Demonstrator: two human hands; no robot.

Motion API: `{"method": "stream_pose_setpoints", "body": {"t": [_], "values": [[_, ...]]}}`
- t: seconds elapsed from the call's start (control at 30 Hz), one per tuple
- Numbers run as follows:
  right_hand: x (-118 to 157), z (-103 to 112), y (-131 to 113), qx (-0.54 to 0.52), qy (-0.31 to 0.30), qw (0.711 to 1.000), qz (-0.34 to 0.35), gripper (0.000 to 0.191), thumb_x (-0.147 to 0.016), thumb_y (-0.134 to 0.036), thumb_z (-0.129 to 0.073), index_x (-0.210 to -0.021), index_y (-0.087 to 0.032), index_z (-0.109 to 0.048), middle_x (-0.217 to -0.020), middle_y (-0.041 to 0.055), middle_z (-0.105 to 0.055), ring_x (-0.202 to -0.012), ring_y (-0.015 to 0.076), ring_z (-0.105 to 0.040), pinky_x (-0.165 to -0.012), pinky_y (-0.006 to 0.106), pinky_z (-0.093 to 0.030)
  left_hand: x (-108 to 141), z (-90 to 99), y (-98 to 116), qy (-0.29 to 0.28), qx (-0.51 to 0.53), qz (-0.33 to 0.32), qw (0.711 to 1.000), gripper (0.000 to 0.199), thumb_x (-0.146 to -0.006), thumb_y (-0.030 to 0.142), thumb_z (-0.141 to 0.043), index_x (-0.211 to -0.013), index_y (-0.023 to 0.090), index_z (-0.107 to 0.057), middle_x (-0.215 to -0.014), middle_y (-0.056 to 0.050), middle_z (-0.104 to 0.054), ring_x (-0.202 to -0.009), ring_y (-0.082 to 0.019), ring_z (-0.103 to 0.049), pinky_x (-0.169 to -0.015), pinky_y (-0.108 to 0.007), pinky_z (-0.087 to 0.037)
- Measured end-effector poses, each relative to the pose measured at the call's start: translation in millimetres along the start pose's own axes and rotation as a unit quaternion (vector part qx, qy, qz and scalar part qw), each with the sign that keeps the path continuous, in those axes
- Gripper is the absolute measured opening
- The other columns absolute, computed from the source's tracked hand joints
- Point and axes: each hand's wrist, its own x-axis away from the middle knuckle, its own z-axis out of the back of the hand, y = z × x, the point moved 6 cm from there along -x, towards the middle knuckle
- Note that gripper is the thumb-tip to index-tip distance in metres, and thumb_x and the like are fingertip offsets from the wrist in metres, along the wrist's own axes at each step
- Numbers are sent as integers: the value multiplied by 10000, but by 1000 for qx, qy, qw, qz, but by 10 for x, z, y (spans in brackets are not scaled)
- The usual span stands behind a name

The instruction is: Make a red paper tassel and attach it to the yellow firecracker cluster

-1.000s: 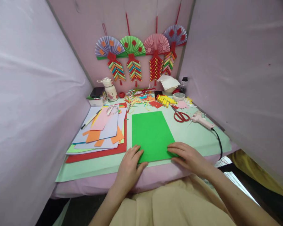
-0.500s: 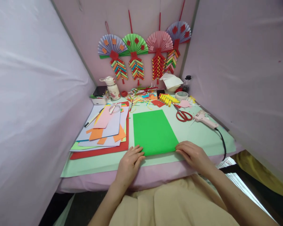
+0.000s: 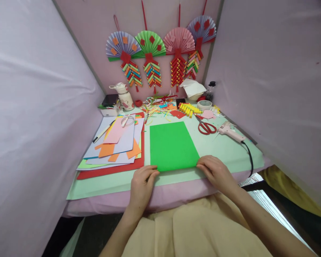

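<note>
A sheet of bright green paper (image 3: 173, 146) lies on the mint-coloured table cover in front of me. My left hand (image 3: 143, 180) pinches its near left corner between thumb and fingers. At the near right corner, my right hand (image 3: 215, 173) has thumb and fingers closed on the sheet's edge. The near edge between both hands looks slightly raised. To the right of the sheet lie red-handled scissors (image 3: 207, 127) and a pale glue gun (image 3: 231, 134) with a black cord.
Left of the green sheet is a stack of coloured paper (image 3: 117, 142) with a pen (image 3: 104, 131) on it. Paper scraps (image 3: 160, 107), yellow paper rolls (image 3: 189, 110), a tape roll (image 3: 204, 104) and a bottle (image 3: 125, 98) stand farther back. Paper fans (image 3: 149, 44) hang on the wall.
My left hand's fingers have gone from lying spread on the near left corner to pinching it. My right hand keeps hold of the right corner. The view has shifted slightly.
</note>
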Motion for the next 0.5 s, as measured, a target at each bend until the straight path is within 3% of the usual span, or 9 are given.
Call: {"method": "stream_pose_setpoints", "body": {"t": [0.3,0.5], "values": [[-163,-1,167,-15,20,997,-79,238,-922,-365,-475,-760,-217,-568,-801,55,-638,-828,219,-561,-770,370,-443,-245,-83,49,-8,-40,29,999,215,-882,305,-535,-723,190,-622,-790,-38,-659,-788,-197,-586,-756,-343,-455],[-185,25,218,-21,26,998,-62,230,-917,-358,-489,-763,-218,-586,-785,53,-639,-811,214,-564,-750,359,-450,-211,-109,70,-26,-40,-11,999,165,-880,253,-531,-784,200,-653,-854,-34,-666,-847,-195,-591,-802,-341,-460]]}}
